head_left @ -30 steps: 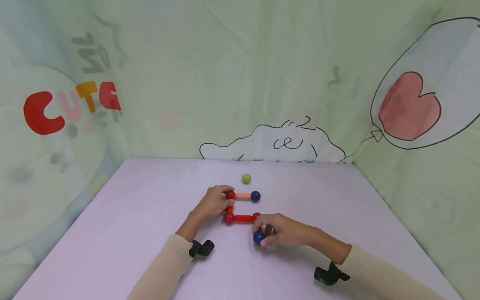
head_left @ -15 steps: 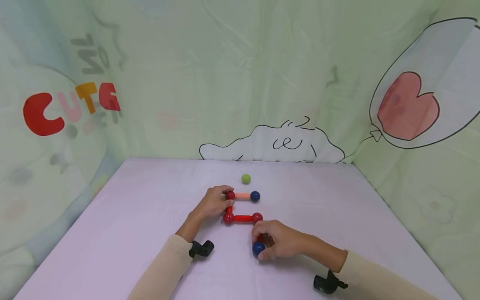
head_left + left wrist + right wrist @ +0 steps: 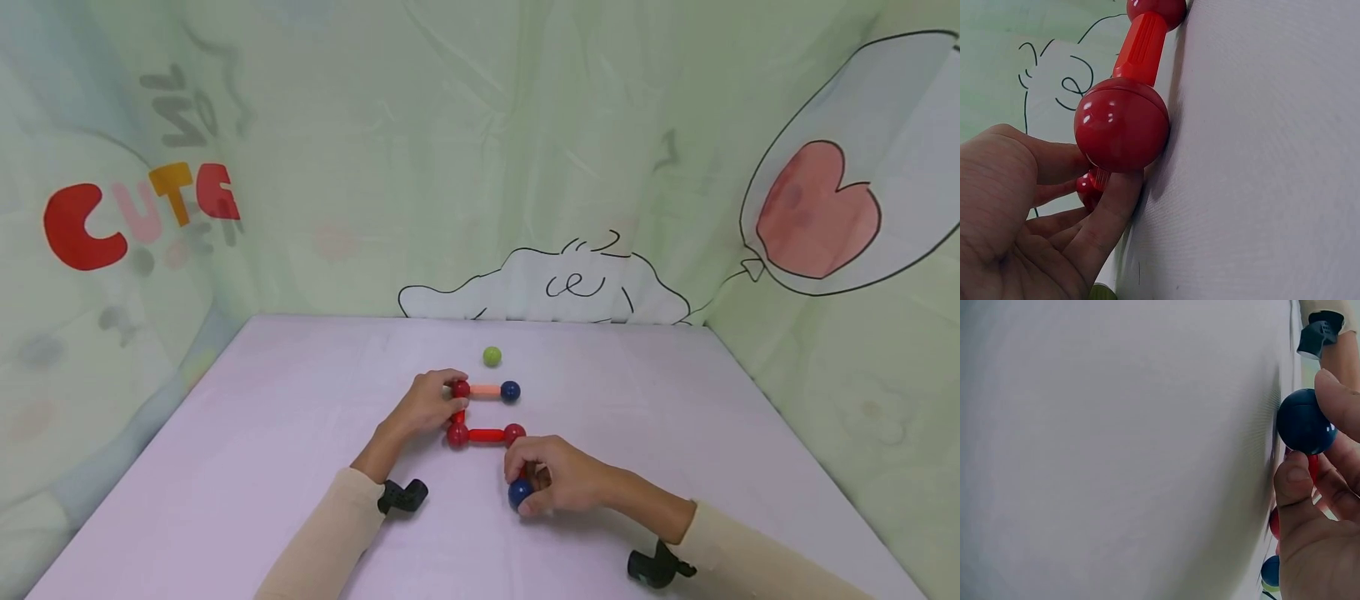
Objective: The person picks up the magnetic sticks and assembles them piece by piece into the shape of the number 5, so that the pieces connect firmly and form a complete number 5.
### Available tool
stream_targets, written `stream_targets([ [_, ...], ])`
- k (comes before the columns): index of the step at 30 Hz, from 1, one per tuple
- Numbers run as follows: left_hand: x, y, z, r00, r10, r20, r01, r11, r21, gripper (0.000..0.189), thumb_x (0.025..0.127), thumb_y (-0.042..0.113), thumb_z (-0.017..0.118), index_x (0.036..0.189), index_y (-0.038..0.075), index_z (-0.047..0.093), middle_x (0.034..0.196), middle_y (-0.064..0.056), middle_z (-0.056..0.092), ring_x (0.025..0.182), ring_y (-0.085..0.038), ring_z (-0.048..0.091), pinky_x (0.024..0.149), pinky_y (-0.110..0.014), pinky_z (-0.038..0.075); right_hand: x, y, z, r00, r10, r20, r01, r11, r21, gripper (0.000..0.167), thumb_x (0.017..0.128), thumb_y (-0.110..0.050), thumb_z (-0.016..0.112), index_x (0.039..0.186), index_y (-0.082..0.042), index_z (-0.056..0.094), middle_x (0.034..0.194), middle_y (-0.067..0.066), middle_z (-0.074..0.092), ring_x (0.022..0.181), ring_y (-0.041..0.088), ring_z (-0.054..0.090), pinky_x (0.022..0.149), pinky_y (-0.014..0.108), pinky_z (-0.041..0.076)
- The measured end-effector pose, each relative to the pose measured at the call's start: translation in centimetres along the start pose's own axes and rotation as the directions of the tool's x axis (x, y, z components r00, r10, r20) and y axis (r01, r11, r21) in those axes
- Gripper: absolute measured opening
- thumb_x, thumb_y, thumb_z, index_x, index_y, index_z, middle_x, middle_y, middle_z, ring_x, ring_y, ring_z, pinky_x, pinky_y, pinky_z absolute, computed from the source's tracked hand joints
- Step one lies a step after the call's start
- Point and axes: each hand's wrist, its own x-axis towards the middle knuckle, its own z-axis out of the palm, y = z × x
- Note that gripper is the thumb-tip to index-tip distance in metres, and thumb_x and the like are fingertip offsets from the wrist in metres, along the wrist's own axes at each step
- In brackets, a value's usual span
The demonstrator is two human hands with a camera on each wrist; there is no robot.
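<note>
In the head view, a ball-and-stick building piece lies on the table. My left hand (image 3: 429, 403) grips its left side, around a red stick (image 3: 460, 416) between the far red ball (image 3: 461, 389) and the near red ball (image 3: 457, 435). Another red stick (image 3: 487, 435) runs right to a red ball (image 3: 514, 434). From the far red ball, a peach stick (image 3: 485, 390) leads to a blue ball (image 3: 510, 391). My right hand (image 3: 561, 473) pinches a nearer blue ball (image 3: 1305, 422); a red stick (image 3: 1314, 466) joins it, mostly hidden by fingers.
A loose green ball (image 3: 492, 356) sits on the pale table (image 3: 337, 358), beyond the building piece. Printed fabric walls (image 3: 480, 167) stand along the table's back and sides. Each wrist carries a black camera, such as the right one (image 3: 658, 567).
My right hand has drawn the near blue ball toward me, then slightly back, uncovering the right-hand red ball. The left hand stays in place.
</note>
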Motion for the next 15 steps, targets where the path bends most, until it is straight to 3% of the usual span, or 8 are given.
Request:
stream_targets([
  [15,0.05,0.03,-0.02,1.0,-0.013,0.004,0.013,1.0,-0.001,0.045,0.095,0.016,0.072,0.138,0.011,0.061,0.13,-0.013,0.062,0.092,-0.022,0.059,0.067,-0.029,0.055,-0.12,0.15,0.15,0.999,-0.043,-0.022,0.042,0.998,-0.04,0.026,0.083,-0.023,0.086,0.097,-0.021,0.064,0.11,-0.006,0.064,0.094,0.015,0.058,0.077,0.026,0.054],
])
